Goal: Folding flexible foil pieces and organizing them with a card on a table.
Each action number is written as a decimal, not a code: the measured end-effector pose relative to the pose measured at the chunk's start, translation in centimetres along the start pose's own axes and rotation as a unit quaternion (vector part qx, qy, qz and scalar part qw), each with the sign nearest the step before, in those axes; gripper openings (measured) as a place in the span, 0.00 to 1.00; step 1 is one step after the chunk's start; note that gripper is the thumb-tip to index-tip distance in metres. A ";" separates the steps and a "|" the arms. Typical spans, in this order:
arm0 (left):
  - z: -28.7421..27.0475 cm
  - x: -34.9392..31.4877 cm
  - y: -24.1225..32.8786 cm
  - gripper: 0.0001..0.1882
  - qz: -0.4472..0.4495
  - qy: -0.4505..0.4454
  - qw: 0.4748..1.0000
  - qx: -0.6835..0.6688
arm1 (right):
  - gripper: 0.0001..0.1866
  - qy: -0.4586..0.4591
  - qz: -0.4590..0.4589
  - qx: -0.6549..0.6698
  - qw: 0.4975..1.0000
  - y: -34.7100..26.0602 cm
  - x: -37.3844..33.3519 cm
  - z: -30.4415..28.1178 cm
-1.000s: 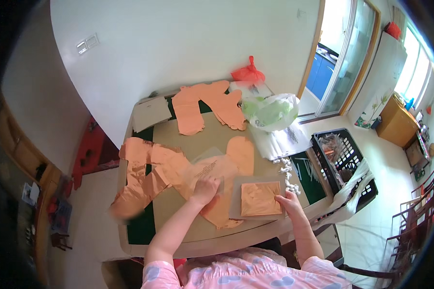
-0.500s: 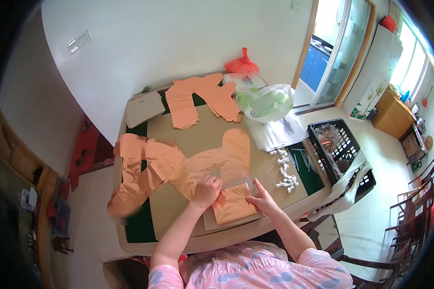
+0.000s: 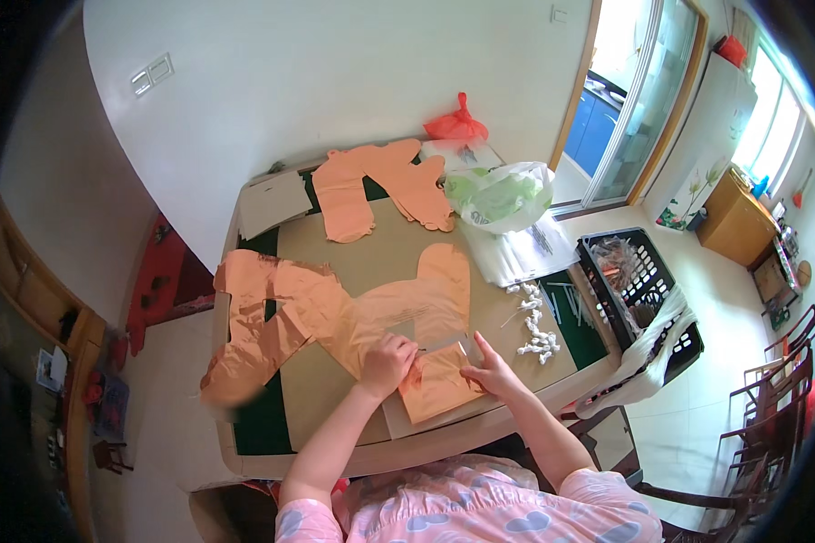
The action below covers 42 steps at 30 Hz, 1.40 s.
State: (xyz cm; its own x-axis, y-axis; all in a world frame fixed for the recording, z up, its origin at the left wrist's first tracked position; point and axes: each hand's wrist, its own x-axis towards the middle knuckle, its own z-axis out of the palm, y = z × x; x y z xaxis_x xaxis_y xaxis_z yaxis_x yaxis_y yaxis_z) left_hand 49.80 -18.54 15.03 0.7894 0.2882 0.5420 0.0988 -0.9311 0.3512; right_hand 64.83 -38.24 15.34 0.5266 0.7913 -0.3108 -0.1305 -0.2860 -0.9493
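A folded packet of rose-gold foil balloon (image 3: 437, 389) lies at the near edge of the table, with a clear plastic bag (image 3: 433, 328) at its far end. My left hand (image 3: 388, 365) is closed at the packet's upper left corner, fingertips pinching the edge of the bag. On the other side, my right hand (image 3: 496, 372) grips the packet's right edge; its thumb presses on the foil and its index finger points away from me. Just beyond lies a large flat foil balloon (image 3: 335, 303), reaching left across the table. My fingers hide the bag's corners.
Another flat foil balloon (image 3: 349, 195) lies at the far side, beside grey card (image 3: 274, 205). To the right are a white-green plastic bag (image 3: 503, 197), clear sleeves (image 3: 525, 249) and white knotted bits (image 3: 536, 339). A black basket (image 3: 645, 281) stands beyond the table's right edge.
The clear bag's upper layer has shifted a little and catches the light differently. The foil packet's top now bulges slightly at the bag. Both hands stay nearly in place.
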 end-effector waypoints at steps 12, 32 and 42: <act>0.3 -1.5 1.4 0.03 0.014 -0.003 1.000 0.001 | 0.47 0.015 -0.051 -0.031 0.998 1.3 2.8 0.3; 1.1 -1.9 0.4 0.07 0.002 -0.016 1.000 0.001 | 0.34 -0.066 -0.319 -0.652 0.685 -1.6 -6.6 3.3; 1.3 -4.9 -1.7 0.16 -0.492 0.274 0.672 -0.481 | 0.33 0.054 -0.361 -0.469 0.804 -6.3 -4.3 3.5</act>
State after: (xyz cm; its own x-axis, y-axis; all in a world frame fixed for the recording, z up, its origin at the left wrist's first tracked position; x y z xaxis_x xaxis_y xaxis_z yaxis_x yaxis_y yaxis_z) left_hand 46.51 -18.69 10.81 0.2615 0.9425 -0.2080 -0.2354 0.2712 0.9333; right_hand 60.42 -37.94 22.55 0.2562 0.8973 0.3595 0.9066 -0.0939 -0.4115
